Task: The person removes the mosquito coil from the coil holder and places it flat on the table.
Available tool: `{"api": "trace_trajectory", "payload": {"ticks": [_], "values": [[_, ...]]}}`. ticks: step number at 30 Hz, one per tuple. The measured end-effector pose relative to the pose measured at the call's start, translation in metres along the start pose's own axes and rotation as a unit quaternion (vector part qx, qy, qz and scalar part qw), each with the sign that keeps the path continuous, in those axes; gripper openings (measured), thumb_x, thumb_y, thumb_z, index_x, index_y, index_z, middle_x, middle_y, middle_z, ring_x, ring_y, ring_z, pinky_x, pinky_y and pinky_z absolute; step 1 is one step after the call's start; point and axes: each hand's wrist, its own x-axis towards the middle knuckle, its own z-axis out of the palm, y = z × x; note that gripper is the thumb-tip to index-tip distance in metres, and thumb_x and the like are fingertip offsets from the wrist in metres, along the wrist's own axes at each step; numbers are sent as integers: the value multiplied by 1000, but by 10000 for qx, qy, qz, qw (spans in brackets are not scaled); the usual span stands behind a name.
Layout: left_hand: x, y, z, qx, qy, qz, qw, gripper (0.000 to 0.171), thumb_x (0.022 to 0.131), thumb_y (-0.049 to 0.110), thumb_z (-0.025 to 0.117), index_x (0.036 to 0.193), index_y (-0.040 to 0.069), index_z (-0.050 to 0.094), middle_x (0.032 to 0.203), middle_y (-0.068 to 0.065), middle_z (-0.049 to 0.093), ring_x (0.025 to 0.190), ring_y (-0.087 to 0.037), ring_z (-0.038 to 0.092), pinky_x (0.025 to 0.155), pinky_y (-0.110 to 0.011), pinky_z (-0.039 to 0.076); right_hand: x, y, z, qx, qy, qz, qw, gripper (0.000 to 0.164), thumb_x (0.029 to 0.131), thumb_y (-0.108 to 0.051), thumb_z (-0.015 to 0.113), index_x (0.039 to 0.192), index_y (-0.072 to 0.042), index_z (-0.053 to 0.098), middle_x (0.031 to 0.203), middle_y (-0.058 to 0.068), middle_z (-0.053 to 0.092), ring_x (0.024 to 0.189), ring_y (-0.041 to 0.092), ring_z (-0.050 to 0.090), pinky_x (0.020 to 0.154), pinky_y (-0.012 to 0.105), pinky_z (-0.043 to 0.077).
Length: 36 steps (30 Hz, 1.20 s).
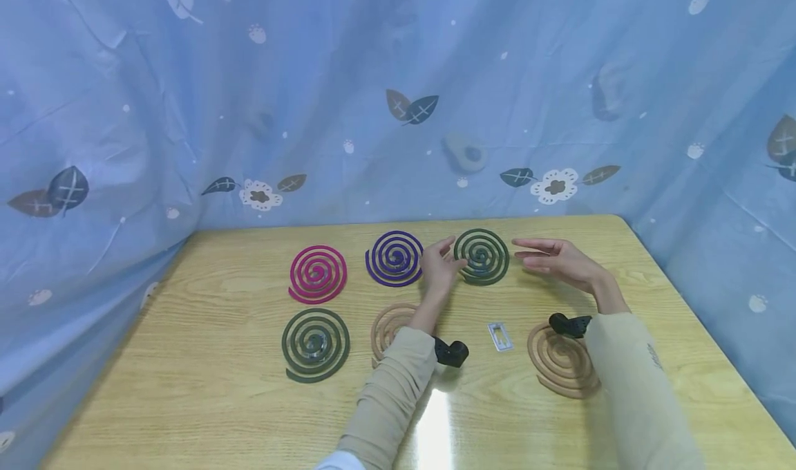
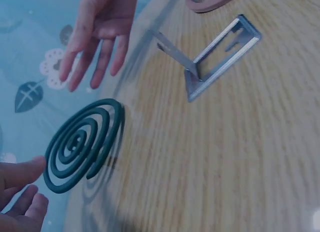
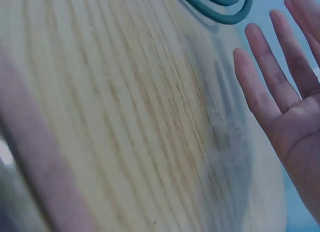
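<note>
Two bare hands flank a dk green mosquito coil (image 1: 481, 256) at the back of a light wood-grain table (image 1: 218, 394): L hand (image 1: 439, 269) on its left, thumb at the rim, fingers loose & slightly bent, not closed on it; R hand (image 1: 562, 261) on its right, fingers straight, holding nothing. Can't tell if L thumb touches the coil or just overlaps it. L wrist view shows that coil raised off the wood w/ shadow below, plus a prong (image 2: 175, 54) sticking up from the metal coil stand (image 2: 225, 66), unclear in head view. R wrist view gets only part of the coil, R palm & a pinkish band (image 3: 40, 142) too blurred to ID. Head view alone has the full spread: purple coil (image 1: 396, 257) just left of L hand, magenta coil (image 1: 318, 274) further left, 2nd dk green coil (image 1: 316, 345) in front of magenta, tan coil (image 1: 388, 326) partly hidden by L beige sleeve (image 1: 392, 394), another tan coil (image 1: 562, 363) beside R beige sleeve (image 1: 640, 387). Table has a glare strip (image 1: 433, 428) nr front; blue curtain (image 1: 311, 76) behind & both sides, printed w/ leaves (image 1: 422, 110) & white flowers (image 1: 554, 187)
</note>
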Motion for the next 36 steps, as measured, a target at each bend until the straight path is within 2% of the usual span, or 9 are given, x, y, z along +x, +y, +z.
{"api": "trace_trajectory", "payload": {"ticks": [3, 5, 7, 10, 13, 19, 24, 31, 36], "values": [[1, 0, 4, 237, 124, -65, 9996, 49, 75, -17, 69, 122, -5, 61, 127, -18, 60, 116, -35, 57, 94, -33, 53, 5, 2, -2, 56, 64, 91, 9999, 50, 95, 5, 52, 143, 6, 36, 147, 8, 43, 121, 9, 53, 99, 27, 48], [1, -1, 6, 386, 183, -109, 9990, 50, 75, -16, 70, 122, -3, 62, 102, -13, 68, 92, -24, 65, 81, -24, 56, 8, 3, -3, 98, 117, 205, 9997, 51, 95, 4, 53, 143, 5, 36, 144, 6, 46, 120, 9, 54, 99, 26, 48], [1, -1, 7, 538, 228, -168, 9981, 52, 73, -15, 72, 123, -2, 62, 76, -5, 60, 67, -11, 55, 59, -16, 49, 10, 4, -2, 137, 99, 295, 9994, 53, 95, 4, 53, 144, 7, 33, 143, 3, 48, 120, 9, 54, 99, 26, 48], [0, -3, 10, 684, 260, -257, 9970, 54, 73, -13, 72, 124, 1, 62, 63, 0, 38, 52, -6, 30, 45, -14, 26, 12, 5, -1, 156, 63, 357, 9992, 55, 95, 5, 52, 144, 10, 28, 144, 4, 47, 121, 9, 54, 99, 25, 48], [-1, -4, 11, 770, 351, -277, 9960, 53, 73, -14, 71, 122, 2, 64, 67, -7, 50, 53, -6, 35, 43, -14, 26, 13, 7, 1, 48, 52, 386, 9992, 56, 96, 4, 52, 144, 12, 26, 145, 6, 45, 119, 7, 54, 99, 24, 48], [-1, -10, 12, 788, 392, -161, 9960, 50, 72, -20, 67, 118, -1, 65, 103, -19, 69, 86, -24, 69, 69, -23, 58, 16, 9, 2, -48, 187, 464, 9987, 55, 95, 4, 53, 144, 11, 28, 134, -6, 55, 115, 5, 57, 96, 23, 49], [-1, -12, 13, 827, 433, 9, 9956, 43, 75, -17, 68, 116, -3, 65, 113, -18, 67, 94, -28, 68, 80, -29, 58, 19, 9, 4, 10, 378, 536, 9978, 56, 94, 4, 55, 144, 10, 29, 129, -8, 57, 111, 4, 59, 96, 24, 50], [-2, -8, 12, 843, 573, 4, 9948, 48, 72, -25, 53, 114, -4, 66, 112, -19, 67, 94, -29, 66, 75, -26, 59, 21, 7, 9, -62, 609, 471, 9970, 57, 92, 4, 59, 142, 12, 32, 132, 9, 58, 106, 6, 62, 92, 26, 53], [-1, -7, 13, 696, 536, -48, 9961, 43, 74, -23, 57, 111, -4, 68, 102, -20, 69, 88, -27, 67, 65, -21, 58, 21, 7, 10, 148, 788, 299, 9963, 54, 90, 7, 59, 138, 15, 35, 113, -4, 67, 101, 7, 64, 90, 26, 54]]}}
